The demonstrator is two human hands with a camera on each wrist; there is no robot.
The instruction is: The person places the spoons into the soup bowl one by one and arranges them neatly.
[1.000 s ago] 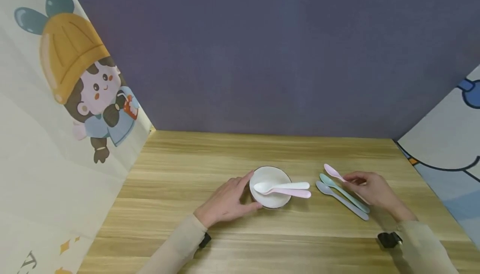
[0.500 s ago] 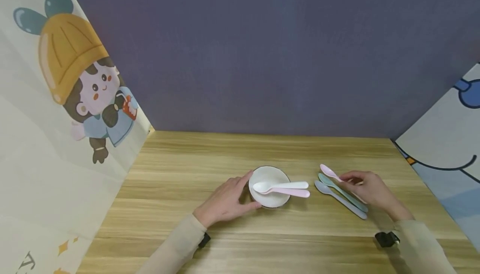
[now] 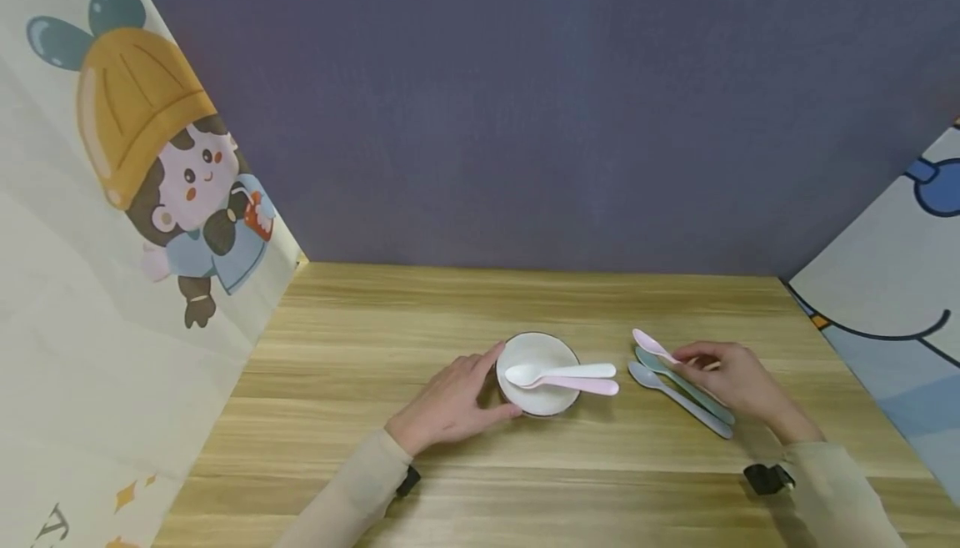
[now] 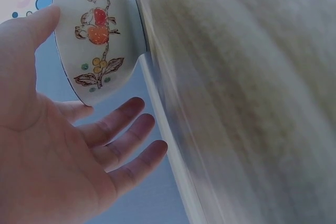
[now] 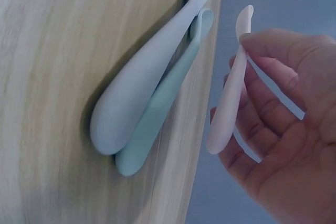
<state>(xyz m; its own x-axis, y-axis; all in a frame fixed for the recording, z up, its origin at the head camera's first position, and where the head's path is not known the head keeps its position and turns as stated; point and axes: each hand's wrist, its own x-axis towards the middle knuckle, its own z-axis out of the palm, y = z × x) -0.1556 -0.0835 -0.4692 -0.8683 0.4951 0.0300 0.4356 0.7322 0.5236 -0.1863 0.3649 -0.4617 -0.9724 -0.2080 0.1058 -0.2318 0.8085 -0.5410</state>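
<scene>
Head view: I see a cartoon-printed left wall (image 3: 52, 239); left hand (image 3: 459, 404), fingers spread, touching the bowl (image 3: 542, 348) bearing two spoons (image 3: 581, 371) on the wood-grain table (image 3: 375, 306); dark far wall (image 3: 480, 114); right hand (image 3: 731, 371) pinching a pink spoon (image 3: 649, 341) beside a green spoon (image 3: 690, 390) and lilac spoon (image 3: 682, 403); printed right wall (image 3: 885, 298).

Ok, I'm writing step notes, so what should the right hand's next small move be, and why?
Probably carry the held pink spoon left toward the bowl: the right hand pinches it clear of the table, the left hand touches the bowl's rim, and a white spoon and another pink spoon already have their heads in it.
</scene>
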